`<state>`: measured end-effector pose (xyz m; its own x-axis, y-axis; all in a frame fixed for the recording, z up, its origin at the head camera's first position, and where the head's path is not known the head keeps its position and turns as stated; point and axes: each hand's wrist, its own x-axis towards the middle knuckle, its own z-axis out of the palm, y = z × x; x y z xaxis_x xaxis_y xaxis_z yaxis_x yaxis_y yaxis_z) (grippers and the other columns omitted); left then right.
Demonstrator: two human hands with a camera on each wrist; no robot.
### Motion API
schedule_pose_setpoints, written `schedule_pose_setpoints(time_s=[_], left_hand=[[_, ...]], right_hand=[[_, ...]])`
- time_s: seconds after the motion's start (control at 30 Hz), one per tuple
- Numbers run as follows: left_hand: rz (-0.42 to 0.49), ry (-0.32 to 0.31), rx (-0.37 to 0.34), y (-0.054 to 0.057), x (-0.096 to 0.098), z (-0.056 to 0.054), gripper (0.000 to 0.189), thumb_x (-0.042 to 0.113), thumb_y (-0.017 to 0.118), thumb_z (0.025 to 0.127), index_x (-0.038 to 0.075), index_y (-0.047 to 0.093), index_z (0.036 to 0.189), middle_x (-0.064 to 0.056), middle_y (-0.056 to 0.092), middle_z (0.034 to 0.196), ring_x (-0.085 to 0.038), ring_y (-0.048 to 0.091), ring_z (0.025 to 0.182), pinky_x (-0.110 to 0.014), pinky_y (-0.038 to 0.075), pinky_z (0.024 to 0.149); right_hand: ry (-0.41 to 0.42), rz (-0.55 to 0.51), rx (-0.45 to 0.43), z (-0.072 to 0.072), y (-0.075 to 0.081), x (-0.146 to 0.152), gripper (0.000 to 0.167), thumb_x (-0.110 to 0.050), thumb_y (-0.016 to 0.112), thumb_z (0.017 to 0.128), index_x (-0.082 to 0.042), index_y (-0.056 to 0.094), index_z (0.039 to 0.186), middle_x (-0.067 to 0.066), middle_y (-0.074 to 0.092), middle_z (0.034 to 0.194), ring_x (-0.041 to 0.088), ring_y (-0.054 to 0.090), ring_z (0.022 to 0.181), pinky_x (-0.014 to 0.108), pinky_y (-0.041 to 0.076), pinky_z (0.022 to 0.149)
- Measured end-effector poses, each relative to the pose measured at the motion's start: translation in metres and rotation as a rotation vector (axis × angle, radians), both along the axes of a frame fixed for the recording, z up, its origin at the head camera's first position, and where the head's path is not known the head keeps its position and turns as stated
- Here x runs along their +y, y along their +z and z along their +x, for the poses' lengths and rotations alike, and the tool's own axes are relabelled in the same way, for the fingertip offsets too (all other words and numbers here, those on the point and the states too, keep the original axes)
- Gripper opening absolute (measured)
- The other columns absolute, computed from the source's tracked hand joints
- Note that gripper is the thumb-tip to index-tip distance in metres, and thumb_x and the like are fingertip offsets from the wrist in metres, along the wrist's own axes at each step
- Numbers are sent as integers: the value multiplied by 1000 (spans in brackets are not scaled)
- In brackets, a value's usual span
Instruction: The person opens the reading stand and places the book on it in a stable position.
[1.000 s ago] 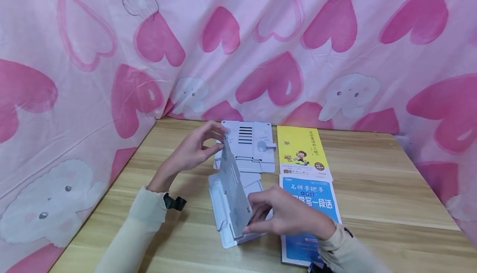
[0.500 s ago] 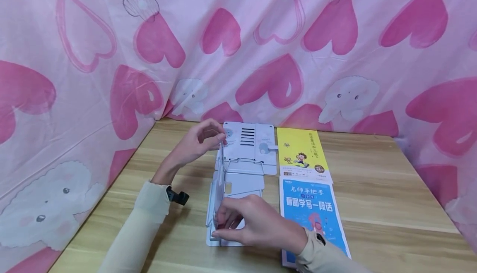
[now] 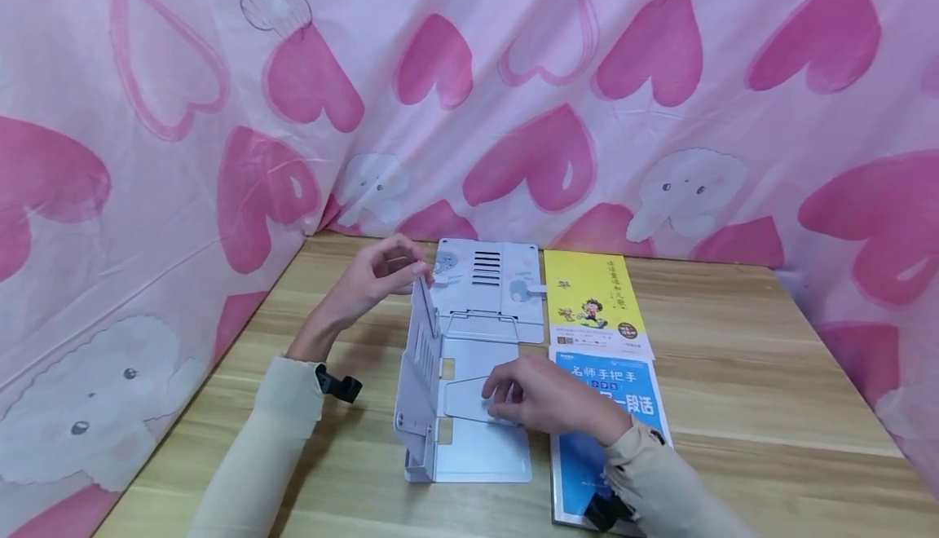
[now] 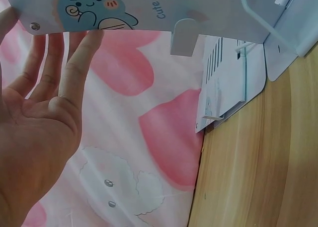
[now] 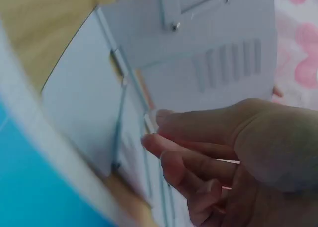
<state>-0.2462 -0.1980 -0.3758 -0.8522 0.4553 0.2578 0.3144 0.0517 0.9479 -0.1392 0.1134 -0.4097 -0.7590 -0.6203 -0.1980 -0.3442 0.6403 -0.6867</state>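
A white metal book stand (image 3: 418, 391) stands unfolded on the table, its panel raised and leaning slightly left, its base plate (image 3: 484, 452) flat. At the panel's top far corner my left hand (image 3: 374, 273) pinches the edge between thumb and fingers. The left wrist view shows the panel's printed face (image 4: 149, 13) with a cartoon animal, the fingers behind it. Over the base plate, beside a bent wire support, hovers my right hand (image 3: 550, 395). Its fingers (image 5: 198, 122) are loosely bent, thumb and forefinger apart, with nothing visible between them.
A second white book stand (image 3: 513, 261) lies flat behind the first. To the right lie a yellow book (image 3: 594, 293) and, nearer, a blue book (image 3: 579, 473) partly beneath my right arm. A pink heart-print cloth (image 3: 469, 155) hangs around the wooden table (image 3: 770, 383).
The raised panel has swung from leaning right, through upright, to leaning left. My right hand has let go of its near lower corner and moved right over the base; the left keeps its hold.
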Motion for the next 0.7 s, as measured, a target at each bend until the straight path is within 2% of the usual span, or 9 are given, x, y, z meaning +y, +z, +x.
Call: schedule_pose_setpoints(time_s=[0.17, 0.3, 0.4, 0.57, 0.7], left_hand=[[-24, 17, 12, 0, -3, 1, 18, 18, 70, 106, 8, 64, 120, -12, 76, 112, -27, 76, 108, -41, 67, 91], [-34, 20, 18, 1, -3, 1, 18, 18, 71, 106, 9, 64, 120, -12, 76, 112, -27, 76, 108, -41, 67, 92], [-41, 18, 22, 2, -2, 1, 19, 19, 71, 106, 9, 63, 120, -13, 75, 113, -28, 75, 109, -41, 67, 92], [-60, 22, 30, 3, -2, 1, 19, 19, 71, 106, 9, 63, 121, -14, 74, 115, -30, 74, 112, -41, 67, 93], [-71, 28, 46, 3, 0, 1, 20, 20, 70, 106, 8, 63, 121, -15, 73, 115, -29, 74, 112, -41, 67, 93]], right_hand=[[17, 23, -59, -2, -12, -1, 13, -19, 83, 96, -20, 82, 109, -11, 71, 86, 9, 65, 77, 23, 53, 68], [1, 24, -33, 1, -18, -7, 7, -20, 86, 94, -20, 81, 99, -10, 68, 80, 8, 62, 74, 22, 51, 67], [-14, 36, -31, 5, -20, -11, 12, -24, 88, 92, -20, 77, 93, -7, 63, 76, 9, 59, 73, 22, 47, 65], [-10, 55, -28, 6, -21, -12, 21, -28, 88, 92, -19, 69, 94, -4, 59, 79, 10, 57, 75, 23, 44, 66], [0, 43, -31, 5, -18, -8, 18, -28, 83, 97, -22, 66, 94, -4, 60, 81, 10, 58, 76, 23, 45, 66]])
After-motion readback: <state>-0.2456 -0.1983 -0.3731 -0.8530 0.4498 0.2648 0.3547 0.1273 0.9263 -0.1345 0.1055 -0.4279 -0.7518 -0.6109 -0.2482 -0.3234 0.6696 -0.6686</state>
